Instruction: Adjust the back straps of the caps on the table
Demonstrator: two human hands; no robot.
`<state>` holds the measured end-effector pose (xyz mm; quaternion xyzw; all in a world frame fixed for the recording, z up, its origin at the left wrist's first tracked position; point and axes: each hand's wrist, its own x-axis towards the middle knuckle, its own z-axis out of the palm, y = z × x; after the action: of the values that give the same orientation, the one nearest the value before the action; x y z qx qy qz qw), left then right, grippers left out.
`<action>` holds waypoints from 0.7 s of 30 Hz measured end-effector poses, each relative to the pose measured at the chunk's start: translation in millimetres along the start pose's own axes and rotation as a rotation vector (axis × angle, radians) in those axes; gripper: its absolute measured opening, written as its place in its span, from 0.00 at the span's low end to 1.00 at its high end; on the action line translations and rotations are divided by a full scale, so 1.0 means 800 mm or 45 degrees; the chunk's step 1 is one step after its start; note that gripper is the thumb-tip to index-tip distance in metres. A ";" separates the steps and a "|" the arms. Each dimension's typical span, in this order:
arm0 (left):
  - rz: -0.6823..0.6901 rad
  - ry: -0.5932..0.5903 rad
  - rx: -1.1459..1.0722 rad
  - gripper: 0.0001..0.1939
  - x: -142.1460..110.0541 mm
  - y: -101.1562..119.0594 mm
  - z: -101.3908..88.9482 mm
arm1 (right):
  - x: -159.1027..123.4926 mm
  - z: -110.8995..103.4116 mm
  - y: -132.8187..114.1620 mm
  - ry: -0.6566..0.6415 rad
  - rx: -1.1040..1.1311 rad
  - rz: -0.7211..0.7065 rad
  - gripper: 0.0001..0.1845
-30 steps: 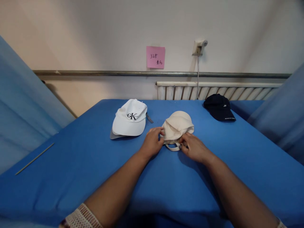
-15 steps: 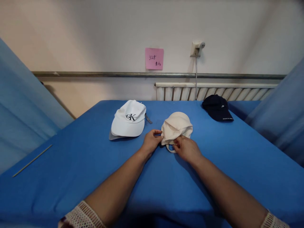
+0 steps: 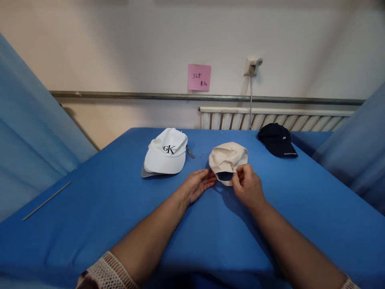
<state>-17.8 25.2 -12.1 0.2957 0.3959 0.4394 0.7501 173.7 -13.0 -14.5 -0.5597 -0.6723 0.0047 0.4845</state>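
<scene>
The beige fabric cap (image 3: 226, 155) lies near the far edge of the blue cloth-covered table (image 3: 120, 224), back opening facing the near edge. The right hand (image 3: 249, 186) pinches its rear edge between thumb and fingers; the left hand (image 3: 198, 185), palm turned up, has fingers extended, slightly parted, at its left side. The white cap with black letters (image 3: 167, 152) sits toward the far left corner, the navy cap (image 3: 277, 139) by the far right corner.
</scene>
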 end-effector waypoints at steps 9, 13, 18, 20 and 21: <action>0.078 0.004 -0.255 0.06 0.012 -0.004 -0.006 | 0.004 -0.008 -0.006 -0.003 -0.151 -0.199 0.14; 0.093 -0.018 -0.226 0.06 0.009 -0.003 -0.004 | 0.007 -0.010 -0.004 -0.155 -0.271 -0.257 0.13; 0.107 -0.048 -0.183 0.08 0.008 -0.004 -0.002 | 0.007 -0.006 -0.004 -0.231 -0.413 -0.330 0.03; 0.100 -0.063 -0.147 0.08 0.009 -0.004 -0.002 | 0.007 -0.005 -0.004 -0.167 -0.461 -0.347 0.05; 0.095 -0.059 -0.127 0.09 0.009 -0.005 -0.003 | 0.007 -0.005 -0.003 -0.117 -0.475 -0.351 0.05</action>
<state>-15.8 30.2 -18.7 0.2826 0.3448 0.4795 0.7559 174.7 -11.9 -7.8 -0.5417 -0.7529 -0.1605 0.3375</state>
